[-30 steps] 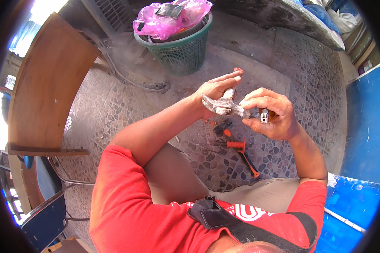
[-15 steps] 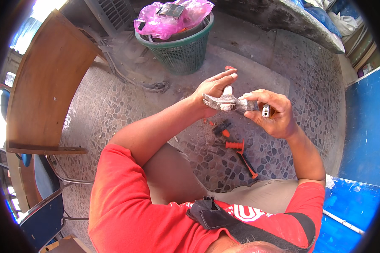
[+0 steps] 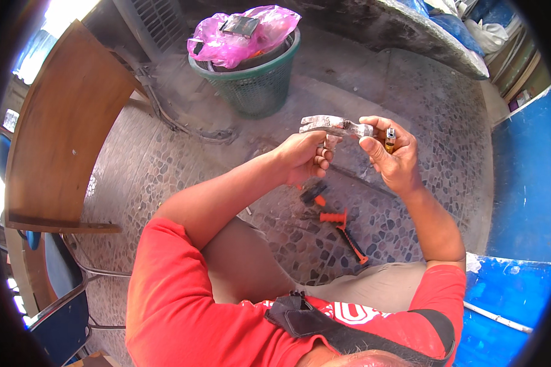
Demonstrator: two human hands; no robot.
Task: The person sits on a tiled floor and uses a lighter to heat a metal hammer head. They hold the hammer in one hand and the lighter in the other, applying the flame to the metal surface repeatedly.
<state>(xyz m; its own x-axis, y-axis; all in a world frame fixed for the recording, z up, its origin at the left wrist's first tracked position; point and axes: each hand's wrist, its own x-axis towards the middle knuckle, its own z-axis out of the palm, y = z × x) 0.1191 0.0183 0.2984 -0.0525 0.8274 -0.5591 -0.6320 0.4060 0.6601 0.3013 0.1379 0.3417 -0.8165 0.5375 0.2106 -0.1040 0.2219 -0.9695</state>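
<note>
A claw hammer [image 3: 335, 124] with a worn, whitish metal head is raised in front of me, its claw pointing left. My left hand [image 3: 307, 156] is closed around it just below the head; most of the handle is hidden. My right hand [image 3: 398, 160] has its thumb and index finger at the striking end. Tucked in that same hand is a small lighter [image 3: 390, 140] with a metal top and a yellowish body. On the stone floor below lie a black-headed hammer [image 3: 313, 192] with an orange handle, and a tool with an orange grip [image 3: 333, 218] beside a black-and-orange handle [image 3: 354, 246].
A green mesh basket [image 3: 251, 92] holding a pink plastic bag [image 3: 245, 37] stands ahead. A wooden panel [image 3: 67, 128] and a metal-framed chair [image 3: 58, 324] are at the left. Blue panels [image 3: 523, 189] line the right. Cables [image 3: 183, 125] lie near the basket.
The hammer head has turned and risen slightly. My left fingers, stretched out before, are now curled around it. The lighter has tipped so its yellowish body shows.
</note>
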